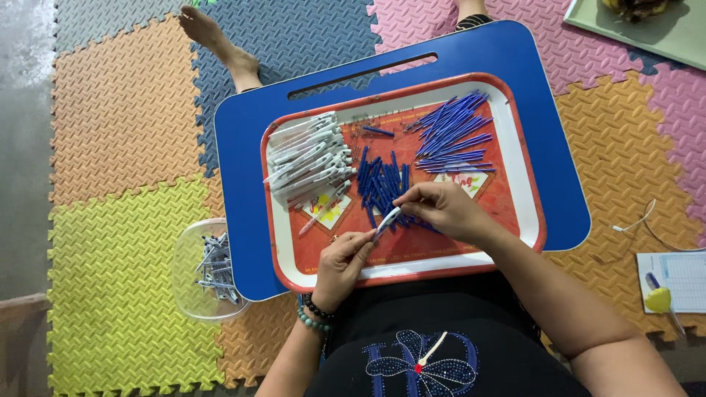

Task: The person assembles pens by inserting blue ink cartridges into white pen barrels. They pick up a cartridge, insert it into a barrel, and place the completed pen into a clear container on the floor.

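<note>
A blue lap desk [243,140] carried a red-rimmed tray [526,187]. At the tray's front edge a white-and-blue pen part [387,217] was pinched between both hands: the right hand [441,209] with fingertips closed on its upper end, the left hand [340,261] closed on the lower end. A slip was judged likely to drop it among the blue barrels [382,184] crowded just behind. White pens [309,158] were heaped at the left edge, thin blue refills [452,132] near the far right corner. A clear bowl [187,254] of small clips was left off the desk, on the foam mat [118,110].
</note>
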